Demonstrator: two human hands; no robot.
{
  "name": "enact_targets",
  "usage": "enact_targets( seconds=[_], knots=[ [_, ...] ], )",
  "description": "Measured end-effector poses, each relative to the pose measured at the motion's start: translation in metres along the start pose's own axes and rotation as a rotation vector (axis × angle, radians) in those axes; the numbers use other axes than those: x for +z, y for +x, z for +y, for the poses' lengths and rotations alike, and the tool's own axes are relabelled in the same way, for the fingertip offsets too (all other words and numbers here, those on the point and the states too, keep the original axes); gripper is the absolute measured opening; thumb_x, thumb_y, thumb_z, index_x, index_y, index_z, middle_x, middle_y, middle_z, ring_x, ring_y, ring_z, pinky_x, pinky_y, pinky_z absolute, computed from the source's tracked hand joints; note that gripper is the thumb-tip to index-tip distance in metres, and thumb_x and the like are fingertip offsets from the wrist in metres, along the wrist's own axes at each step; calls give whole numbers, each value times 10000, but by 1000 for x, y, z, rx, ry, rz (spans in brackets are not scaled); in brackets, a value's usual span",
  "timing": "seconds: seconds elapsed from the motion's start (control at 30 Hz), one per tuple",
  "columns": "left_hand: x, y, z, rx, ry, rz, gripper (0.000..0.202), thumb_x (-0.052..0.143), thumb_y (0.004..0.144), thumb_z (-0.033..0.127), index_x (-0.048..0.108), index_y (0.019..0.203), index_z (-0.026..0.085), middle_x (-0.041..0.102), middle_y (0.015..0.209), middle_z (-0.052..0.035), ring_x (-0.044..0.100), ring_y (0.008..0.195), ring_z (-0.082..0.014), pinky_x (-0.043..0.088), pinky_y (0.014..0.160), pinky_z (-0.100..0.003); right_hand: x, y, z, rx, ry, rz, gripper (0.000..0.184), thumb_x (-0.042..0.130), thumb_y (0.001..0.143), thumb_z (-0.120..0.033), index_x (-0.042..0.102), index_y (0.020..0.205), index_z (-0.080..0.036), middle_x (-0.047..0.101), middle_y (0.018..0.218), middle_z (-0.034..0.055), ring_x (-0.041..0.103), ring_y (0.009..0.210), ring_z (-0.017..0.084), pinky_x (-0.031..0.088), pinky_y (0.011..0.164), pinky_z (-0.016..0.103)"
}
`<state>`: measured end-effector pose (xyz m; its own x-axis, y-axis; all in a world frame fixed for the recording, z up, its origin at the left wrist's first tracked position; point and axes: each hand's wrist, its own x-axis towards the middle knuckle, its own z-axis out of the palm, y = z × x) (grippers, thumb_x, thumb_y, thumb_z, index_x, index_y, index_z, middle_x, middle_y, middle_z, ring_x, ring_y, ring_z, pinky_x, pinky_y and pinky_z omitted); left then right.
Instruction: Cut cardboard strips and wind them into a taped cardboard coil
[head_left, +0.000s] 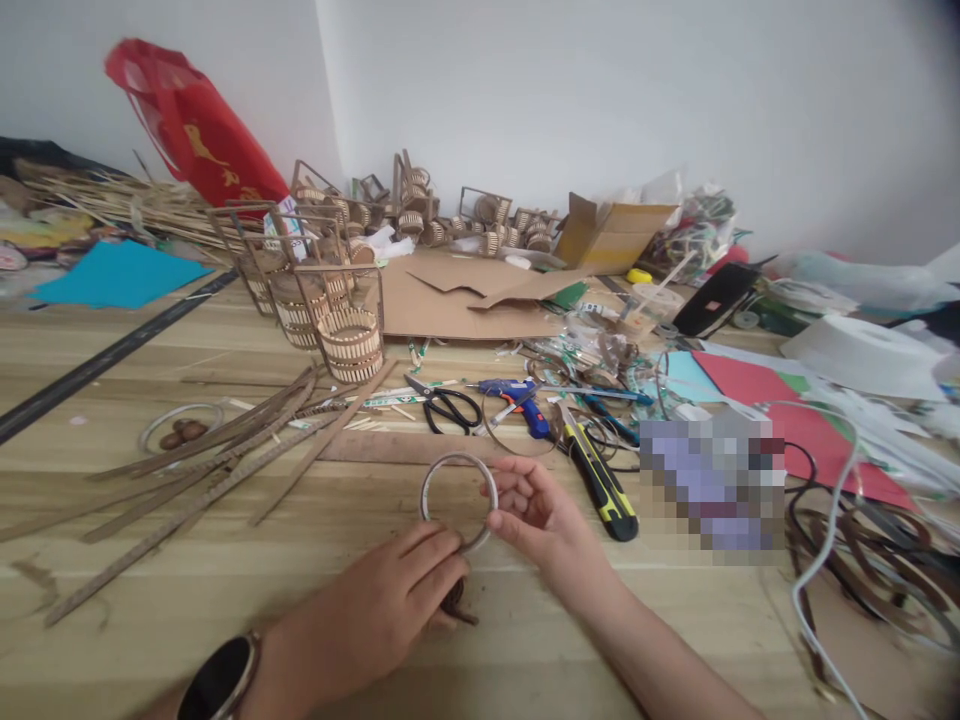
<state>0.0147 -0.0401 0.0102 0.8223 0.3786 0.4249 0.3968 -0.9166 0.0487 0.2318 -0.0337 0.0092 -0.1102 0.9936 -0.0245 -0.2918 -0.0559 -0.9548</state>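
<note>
Just above the table's near middle, a thin pale ring (457, 457) stands roughly upright between my hands. My right hand (551, 520) pinches its right side between thumb and fingers. My left hand (390, 590), with a dark watch (217, 682) on the wrist, is closed at the ring's lower left. Under those left fingers a dark brown coiled strip (453, 597) shows, one end sticking out to the right; most of it is hidden. Beyond the ring lies a flat brown wooden strip (390, 447).
Black scissors (452, 408), a blue glue gun (521, 400) and a yellow-black utility knife (600, 480) lie beyond my hands. Long brown strips (202, 480) spread leftward near small slatted buckets (351, 345). A white cable (825, 545) and brown coils (885, 570) occupy the right.
</note>
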Motion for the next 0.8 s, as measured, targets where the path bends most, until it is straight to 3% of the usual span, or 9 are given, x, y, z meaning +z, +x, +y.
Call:
enact_targets(
  seconds=[0.3, 0.53, 0.8],
  knots=[
    [-1, 2, 1, 41, 32, -73, 186, 516, 989, 186, 612, 1128, 108, 702, 1122, -118, 643, 1050, -236, 576, 890, -337, -1, 3, -11, 75, -145, 156, 499, 842, 662, -526, 608, 960, -202, 602, 629, -56, 530, 563, 113, 430, 592, 262],
    [-3, 1, 1, 54, 32, -113, 213, 575, 962, 173, 607, 1149, 76, 696, 1149, -142, 627, 1091, -255, 560, 924, -349, -1, 2, -12, 117, -105, 181, 363, 830, 680, -404, 674, 928, -190, 615, 658, -37, 536, 593, 122, 403, 597, 257],
    [-4, 2, 1, -10, -31, -112, 198, 551, 983, 214, 611, 1143, 113, 685, 1175, -127, 617, 1114, -240, 547, 960, -354, 0, 3, -13, 141, 3, 141, 291, 845, 673, -386, 722, 859, -199, 693, 757, 5, 568, 662, 137, 452, 664, 273]
  ],
)
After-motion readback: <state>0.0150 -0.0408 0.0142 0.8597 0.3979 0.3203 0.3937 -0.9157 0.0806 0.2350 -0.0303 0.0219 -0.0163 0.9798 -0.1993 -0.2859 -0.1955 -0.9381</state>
